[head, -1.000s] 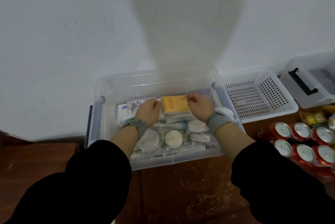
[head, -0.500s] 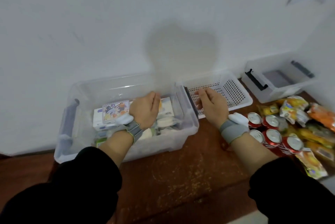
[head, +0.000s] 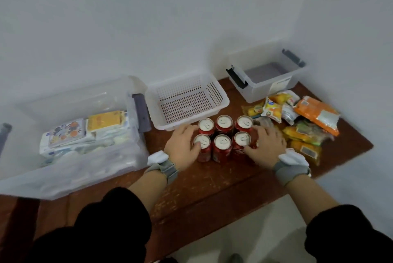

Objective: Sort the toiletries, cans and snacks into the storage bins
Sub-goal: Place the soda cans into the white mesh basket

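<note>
Six cans (head: 222, 141) stand blocked just near of the basket (head: 213, 93); left hand (head: 182, 145) and right hand (head: 266, 142) curl round the end pairs. Squeeze evenly inward, or the middle pair may drop on lifting.

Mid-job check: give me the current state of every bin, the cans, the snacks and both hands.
Large clear bin: open, holds toiletries.
White basket: empty.
Small clear bin: no lid on, looks empty.
Cans: six, upright, unopened, grouped on the table beside the basket.
Snack packets: heaped loose on the table.
Left hand: grips the group's left side.
Right hand: grips its right side.
</note>
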{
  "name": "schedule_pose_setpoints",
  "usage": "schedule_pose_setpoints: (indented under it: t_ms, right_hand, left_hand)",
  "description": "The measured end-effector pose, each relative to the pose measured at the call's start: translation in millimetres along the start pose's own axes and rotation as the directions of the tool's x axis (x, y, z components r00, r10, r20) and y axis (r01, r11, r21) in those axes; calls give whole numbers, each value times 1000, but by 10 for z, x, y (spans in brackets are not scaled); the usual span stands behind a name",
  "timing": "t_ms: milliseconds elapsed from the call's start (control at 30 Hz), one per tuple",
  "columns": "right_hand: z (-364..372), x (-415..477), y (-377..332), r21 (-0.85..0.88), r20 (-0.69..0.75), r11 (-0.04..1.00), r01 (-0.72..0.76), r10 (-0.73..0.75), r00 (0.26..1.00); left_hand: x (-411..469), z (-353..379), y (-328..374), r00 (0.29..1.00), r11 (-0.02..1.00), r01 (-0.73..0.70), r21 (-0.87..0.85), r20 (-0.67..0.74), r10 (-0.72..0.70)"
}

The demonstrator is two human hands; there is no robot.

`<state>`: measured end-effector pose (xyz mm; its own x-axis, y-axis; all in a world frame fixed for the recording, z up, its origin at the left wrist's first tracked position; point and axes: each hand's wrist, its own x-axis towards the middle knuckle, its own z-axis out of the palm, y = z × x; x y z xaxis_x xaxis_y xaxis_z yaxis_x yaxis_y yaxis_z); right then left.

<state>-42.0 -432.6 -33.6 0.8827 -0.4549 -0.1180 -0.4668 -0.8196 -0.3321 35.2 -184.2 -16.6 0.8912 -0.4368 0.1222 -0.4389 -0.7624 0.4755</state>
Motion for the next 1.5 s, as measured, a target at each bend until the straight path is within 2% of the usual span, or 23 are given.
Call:
schedule_pose_setpoints:
  t_ms: [100,200,300,533,733,833,933,1100,1233,1300,1500]
  right_hand:
    - [65,24,275,23,177,1000,2,-6,984]
    - [130,52,433,88,217,995,42,-60,974]
    - [187,76,486,143,161,986,89,-112,981]
    - [155,9,499,138,94,987,80,-94,991]
    - [-275,31,393,85,-40,991,102,-99,994]
    - [-567,167,117,77,-135,990,117,-106,985]
    - [-794,330,-208,45,-240,982,186,-170,956]
    - [-1001,655,-668,77,-286,955,287,-254,924]
    - [-965,966,-949,191,-213,897,399,-359,909]
    - [-886,1162,-1076,218,-160,875,433,-406,900]
    - [-427,1756,-1227,333,32,848,412,-447,894]
  left_hand:
    - [-45,313,90,978,990,138,17,152,-139]
    - [-21,535,117,957,978,205,44,202,-210]
    - [14,599,116,967,972,234,4,108,-233]
    - [56,610,126,969,967,248,-55,34,-246]
    - [-6,99,81,981,988,140,-63,-125,-147]
    - [129,-261,86,962,992,80,-99,-253,-103]
    - [364,-550,96,957,986,67,-155,-268,-107]
    - [726,-782,101,948,981,65,-181,-296,-117]
    - [953,-764,8,944,966,134,-223,-268,-193]
    - [1061,-689,-40,925,942,207,-264,-261,-276]
    - [1308,-452,-96,851,870,374,-321,-254,-460]
